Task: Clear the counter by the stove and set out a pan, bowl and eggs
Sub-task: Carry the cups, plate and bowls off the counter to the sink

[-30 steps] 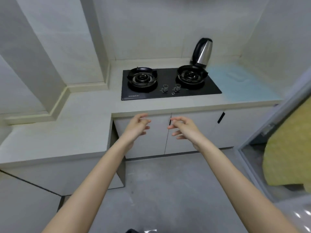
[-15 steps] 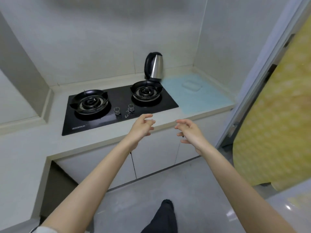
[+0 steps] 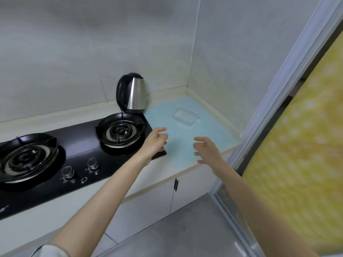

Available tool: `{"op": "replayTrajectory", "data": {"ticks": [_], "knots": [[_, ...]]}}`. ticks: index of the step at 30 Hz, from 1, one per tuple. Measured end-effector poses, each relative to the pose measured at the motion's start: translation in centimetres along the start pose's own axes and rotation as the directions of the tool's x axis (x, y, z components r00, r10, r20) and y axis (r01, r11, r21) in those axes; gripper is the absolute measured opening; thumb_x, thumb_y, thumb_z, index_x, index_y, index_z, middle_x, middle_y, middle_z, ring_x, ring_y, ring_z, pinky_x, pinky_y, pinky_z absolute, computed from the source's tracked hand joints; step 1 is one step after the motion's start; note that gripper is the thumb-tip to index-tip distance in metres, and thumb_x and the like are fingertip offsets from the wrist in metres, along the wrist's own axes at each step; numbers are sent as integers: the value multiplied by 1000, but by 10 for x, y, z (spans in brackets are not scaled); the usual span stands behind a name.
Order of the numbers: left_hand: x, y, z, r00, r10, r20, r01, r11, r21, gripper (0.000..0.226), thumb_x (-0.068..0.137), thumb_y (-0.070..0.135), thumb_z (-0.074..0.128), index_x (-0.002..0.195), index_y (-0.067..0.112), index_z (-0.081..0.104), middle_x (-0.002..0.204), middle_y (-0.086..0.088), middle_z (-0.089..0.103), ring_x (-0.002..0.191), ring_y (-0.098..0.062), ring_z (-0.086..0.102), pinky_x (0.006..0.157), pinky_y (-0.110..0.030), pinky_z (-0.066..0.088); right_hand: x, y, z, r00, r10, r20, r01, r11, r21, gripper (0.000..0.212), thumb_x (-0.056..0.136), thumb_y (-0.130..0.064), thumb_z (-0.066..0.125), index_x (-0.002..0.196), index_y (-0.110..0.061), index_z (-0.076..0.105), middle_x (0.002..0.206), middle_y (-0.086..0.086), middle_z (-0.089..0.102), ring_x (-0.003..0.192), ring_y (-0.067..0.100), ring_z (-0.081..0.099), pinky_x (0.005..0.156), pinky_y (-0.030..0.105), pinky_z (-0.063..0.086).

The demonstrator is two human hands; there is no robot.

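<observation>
A black two-burner gas stove point(image 3: 78, 164) is set into the pale counter. To its right lies a light blue mat point(image 3: 187, 143) with a small pale rectangular box point(image 3: 185, 117) on it. A steel kettle point(image 3: 132, 93) with a black handle stands behind the right burner point(image 3: 120, 131). My left hand point(image 3: 155, 142) hovers over the stove's right edge, fingers loosely spread and holding nothing. My right hand point(image 3: 207, 150) hovers over the mat's front part, also holding nothing. No pan, bowl or eggs are in view.
Tiled walls enclose the counter corner at the back and right. A door frame point(image 3: 285, 97) and a yellow dotted curtain point(image 3: 300, 151) stand at the right. White cabinet doors point(image 3: 159, 197) sit under the counter, with grey floor below.
The view has swung right and moved closer to the stove. Both hands have risen from in front of the cabinets to above the counter by the blue mat.
</observation>
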State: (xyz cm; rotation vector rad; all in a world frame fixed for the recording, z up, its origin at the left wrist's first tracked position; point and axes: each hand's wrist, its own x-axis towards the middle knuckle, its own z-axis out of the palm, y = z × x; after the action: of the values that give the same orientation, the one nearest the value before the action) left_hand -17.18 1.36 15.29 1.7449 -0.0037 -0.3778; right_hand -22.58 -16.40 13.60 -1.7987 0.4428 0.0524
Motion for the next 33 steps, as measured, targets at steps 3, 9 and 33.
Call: {"op": "replayTrajectory", "data": {"ticks": [3, 9, 33], "knots": [[44, 7, 12, 1000, -27, -1, 27, 1000, -5, 38, 97, 20, 46, 135, 20, 44, 117, 0, 53, 110, -19, 55, 92, -32, 48, 46, -5, -19, 1000, 29, -10, -29, 999, 16, 26, 95, -21, 50, 121, -25, 50, 102, -4, 55, 92, 19, 55, 92, 44, 50], [121, 6, 34, 999, -34, -36, 33, 999, -26, 35, 97, 21, 47, 131, 22, 51, 122, 1, 60, 106, -18, 60, 92, -31, 49, 144, -3, -40, 996, 91, 17, -92, 995, 30, 34, 95, -19, 51, 128, -24, 45, 96, -8, 52, 89, 20, 54, 88, 42, 49], [300, -15, 102, 873, -390, -294, 352, 919, -177, 32, 97, 16, 46, 128, 18, 52, 121, -4, 60, 103, -23, 60, 90, -34, 46, 451, 67, -42, 966, 143, 214, -2, 836, -549, 16, 89, -22, 42, 96, -13, 53, 93, 17, 67, 87, 36, 66, 78, 49, 56]]}}
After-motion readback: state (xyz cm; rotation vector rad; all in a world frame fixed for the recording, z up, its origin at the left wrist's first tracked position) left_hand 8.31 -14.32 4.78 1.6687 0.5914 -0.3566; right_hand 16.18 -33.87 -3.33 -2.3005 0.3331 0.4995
